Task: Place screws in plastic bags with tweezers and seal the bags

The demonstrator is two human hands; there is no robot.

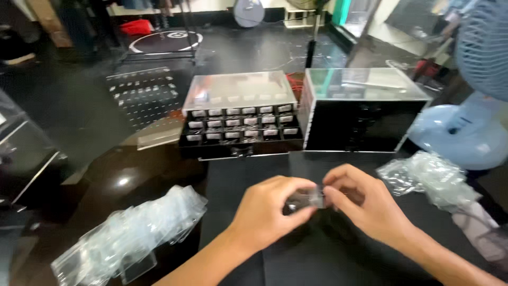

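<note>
My left hand (264, 209) and my right hand (360, 198) meet over a black mat (233, 180), and both pinch one small clear plastic bag (313, 198) with something dark inside. The fingers hide most of the bag. Just behind the hands stands a black drawer cabinet (241, 119) with a clear lid and rows of small labelled drawers. Its lowest drawer is pulled out a little. To its right stands a black box with a clear top (362, 114).
A heap of empty clear bags (127, 233) lies at the front left. More crumpled clear plastic (431, 177) sits at the right, beside a pale blue fan (471, 106). A clear acrylic panel (145, 98) lies at the back left. A glass case edge (26, 159) stands at far left.
</note>
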